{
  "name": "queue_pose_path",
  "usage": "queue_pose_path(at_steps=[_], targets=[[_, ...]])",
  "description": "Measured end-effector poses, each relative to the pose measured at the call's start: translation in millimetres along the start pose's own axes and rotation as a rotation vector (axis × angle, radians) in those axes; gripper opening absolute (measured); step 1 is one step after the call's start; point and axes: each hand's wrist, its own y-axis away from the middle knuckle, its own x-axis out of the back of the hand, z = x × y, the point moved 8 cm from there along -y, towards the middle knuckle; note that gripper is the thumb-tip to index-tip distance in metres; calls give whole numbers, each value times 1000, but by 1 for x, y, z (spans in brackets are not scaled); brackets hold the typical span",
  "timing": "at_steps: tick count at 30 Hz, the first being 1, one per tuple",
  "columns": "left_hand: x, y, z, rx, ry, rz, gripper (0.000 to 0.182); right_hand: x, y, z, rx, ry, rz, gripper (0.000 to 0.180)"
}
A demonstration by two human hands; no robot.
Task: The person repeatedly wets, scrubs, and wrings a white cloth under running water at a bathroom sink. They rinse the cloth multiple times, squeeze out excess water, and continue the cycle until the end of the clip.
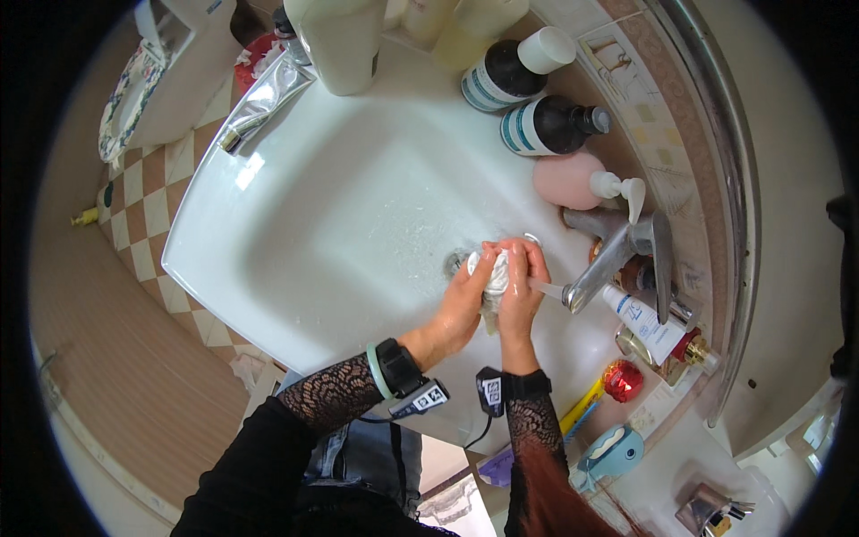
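Observation:
Both hands are together low over the white washbasin [201,221], close to its drain [456,264]. My left hand [463,299] and my right hand [522,285] press a wet, bunched white cloth [495,278] between them, and a thin end of it hangs below the palms. Water runs from the chrome faucet [597,268] onto the back of my right hand. Part of the cloth is hidden by my fingers. Splashes and ripples show on the basin floor beside the drain.
A pink pump bottle [569,181], a dark pump bottle [547,126] and a dark capped bottle [503,75] stand along the basin's back edge. A silver tube [268,101] lies on the far rim. Near the faucet are a white tube [645,325] and a red foil ball [623,380].

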Motion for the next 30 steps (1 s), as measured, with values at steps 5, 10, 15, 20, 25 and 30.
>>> queue_pose_path(at_steps=[5, 10, 15, 20, 25, 30], targets=[[7, -10, -7, 158, 175, -47, 56, -29, 19, -36, 454, 366, -130, 42], [7, -9, -2, -43, 99, -56, 49, -3, -1, 0, -30, -109, 54, 30], [2, -18, 1, -29, 267, -221, 43, -24, 17, -37, 465, 169, -49, 23], [13, -9, -17, 47, 197, -13, 39, -13, -1, -17, 57, -34, -21, 16], [5, -13, -14, 34, 237, -165, 41, -9, 20, -29, 410, 109, 36, 29], [-7, -15, -14, 61, 294, -206, 38, 1, 13, -5, 186, 168, -18, 32]])
